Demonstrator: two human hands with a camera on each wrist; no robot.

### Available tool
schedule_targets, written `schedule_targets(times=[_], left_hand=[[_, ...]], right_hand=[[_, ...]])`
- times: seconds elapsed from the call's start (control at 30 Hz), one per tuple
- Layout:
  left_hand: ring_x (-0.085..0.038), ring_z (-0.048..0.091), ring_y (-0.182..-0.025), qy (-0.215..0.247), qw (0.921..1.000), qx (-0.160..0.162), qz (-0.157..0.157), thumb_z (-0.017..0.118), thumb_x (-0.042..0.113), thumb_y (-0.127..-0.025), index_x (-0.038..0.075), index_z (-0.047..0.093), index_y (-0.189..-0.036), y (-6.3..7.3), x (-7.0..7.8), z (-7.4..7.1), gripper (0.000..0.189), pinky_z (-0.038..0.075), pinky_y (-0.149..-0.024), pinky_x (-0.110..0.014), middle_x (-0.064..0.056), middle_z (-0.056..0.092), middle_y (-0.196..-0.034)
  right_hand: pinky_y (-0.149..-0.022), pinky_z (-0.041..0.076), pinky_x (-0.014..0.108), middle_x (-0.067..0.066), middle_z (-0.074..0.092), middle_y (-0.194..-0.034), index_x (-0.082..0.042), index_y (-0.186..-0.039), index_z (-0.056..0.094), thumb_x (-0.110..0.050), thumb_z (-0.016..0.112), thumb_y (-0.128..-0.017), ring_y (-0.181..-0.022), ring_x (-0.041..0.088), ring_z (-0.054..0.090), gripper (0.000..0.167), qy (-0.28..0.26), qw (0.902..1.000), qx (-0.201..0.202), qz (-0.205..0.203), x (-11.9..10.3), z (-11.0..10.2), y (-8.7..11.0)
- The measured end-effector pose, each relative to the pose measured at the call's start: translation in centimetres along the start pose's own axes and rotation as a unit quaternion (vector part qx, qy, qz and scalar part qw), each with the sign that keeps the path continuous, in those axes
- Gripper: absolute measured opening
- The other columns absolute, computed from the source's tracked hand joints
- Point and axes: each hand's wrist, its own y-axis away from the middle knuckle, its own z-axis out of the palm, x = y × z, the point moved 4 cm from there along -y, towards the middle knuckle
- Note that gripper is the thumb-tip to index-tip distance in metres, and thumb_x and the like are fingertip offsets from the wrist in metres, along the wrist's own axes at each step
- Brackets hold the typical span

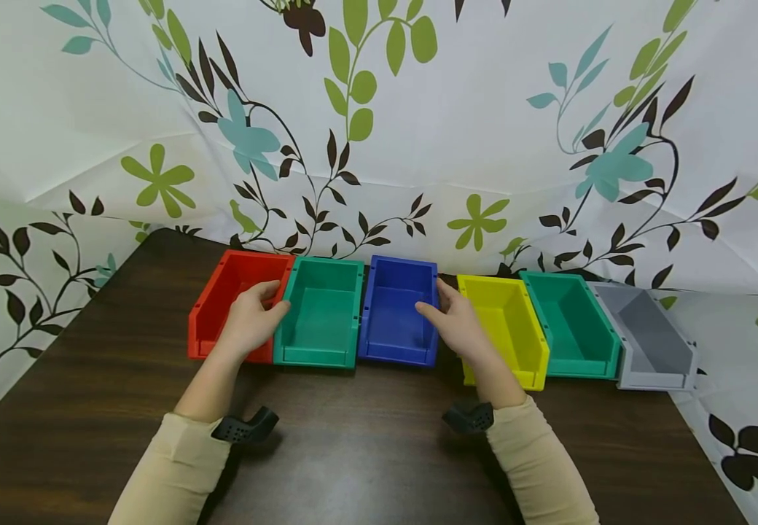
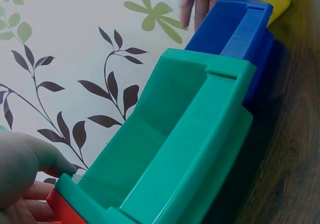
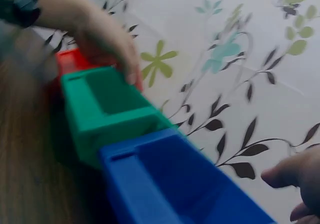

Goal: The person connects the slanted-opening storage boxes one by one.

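My left hand [image 1: 250,321] is where the red bin [image 1: 205,313] meets the left green bin [image 1: 316,357]. In the left wrist view its thumb [image 2: 55,161] bends over the corner of the green rim while the fingers reach down beside the red wall, gripping the edge between them. By the right side of the blue bin [image 1: 397,355] is my right hand [image 1: 460,328]. The right wrist view has its thumb [image 3: 287,176] spread and apart from the blue rim; the left wrist view has fingers [image 2: 201,11] hanging straight behind this bin. Every bin looks bare inside.
To the right stand a yellow bin [image 1: 506,328], another green bin [image 1: 572,328] and a grey bin [image 1: 648,328], partly behind my right forearm. A gap separates blue from yellow. The dark wooden table [image 1: 366,437] backs onto a leaf-patterned cloth [image 1: 418,131].
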Motion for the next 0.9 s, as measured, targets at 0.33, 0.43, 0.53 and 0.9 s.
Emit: schedule_targets(times=[0.33, 0.43, 0.53, 0.9], left_hand=[[-0.041, 0.047, -0.123, 0.007, 1.0000, -0.002, -0.005, 0.050, 0.019, -0.095, -0.004, 0.037, -0.141, 0.1, 0.0, -0.3, 0.054, 0.046, -0.097, -0.052, -0.025, 0.045, -0.140], [-0.040, 0.047, -0.122, 0.012, 0.9999, -0.005, -0.008, 0.051, 0.020, -0.095, -0.004, 0.037, -0.141, 0.0, 0.0, -0.2, 0.054, 0.047, -0.097, -0.052, -0.024, 0.045, -0.140], [-0.040, 0.047, -0.123, 0.016, 0.9998, -0.007, -0.008, 0.052, 0.020, -0.095, -0.004, 0.038, -0.141, 0.0, -0.1, -0.2, 0.054, 0.046, -0.097, -0.052, -0.025, 0.045, -0.140], [-0.038, 0.047, -0.120, 0.026, 0.9996, -0.010, -0.005, 0.052, 0.022, -0.095, -0.001, 0.039, -0.141, -0.1, -0.6, -0.5, 0.053, 0.049, -0.094, -0.050, -0.022, 0.046, -0.139]], right_hand=[[-0.115, 0.023, 0.045, 0.015, 0.009, -0.159, 0.002, -0.150, 0.006, -0.006, 0.040, -0.094, -0.145, 0.027, 0.018, 0.066, 0.039, 0.9991, 0.015, 0.000, 0.8, 1.9, -0.2], [-0.114, 0.025, 0.045, 0.014, 0.011, -0.158, 0.001, -0.150, 0.008, -0.004, 0.039, -0.094, -0.144, 0.026, 0.020, 0.064, 0.023, 0.9994, 0.025, 0.004, 0.8, 2.0, -0.2], [-0.113, 0.027, 0.043, 0.014, 0.014, -0.158, 0.000, -0.150, 0.009, -0.005, 0.039, -0.095, -0.143, 0.024, 0.023, 0.063, 0.003, 0.9994, 0.033, 0.011, 0.7, 1.9, 0.0], [-0.085, 0.054, 0.046, 0.022, 0.043, -0.143, -0.008, -0.152, 0.009, -0.006, 0.039, -0.096, -0.110, 0.037, 0.061, 0.064, -0.077, 0.9961, 0.032, 0.031, -0.2, 0.3, 0.5]])
